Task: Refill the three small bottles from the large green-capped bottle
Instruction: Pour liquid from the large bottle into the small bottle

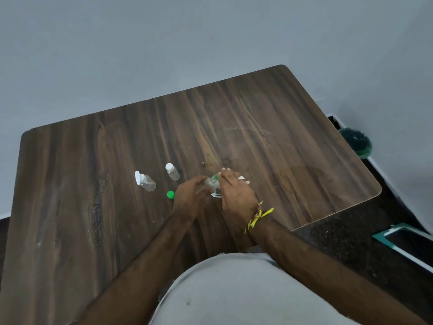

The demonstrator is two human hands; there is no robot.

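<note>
Near the middle of the wooden table, my right hand grips the large clear bottle, which shows a white label and a green neck ring and has no cap on. Its neck points left, towards my left hand. That hand curls round a small clear bottle, mostly hidden by my fingers. The green cap lies on the table just left of my left hand. Two more small bottles stand further left: one with an open white flip-top, one with a white cap.
The table's far edge meets a grey wall. A green bin stands on the dark floor beyond the right edge, and a teal-framed object lies lower right. My forearms reach in from the bottom of the view.
</note>
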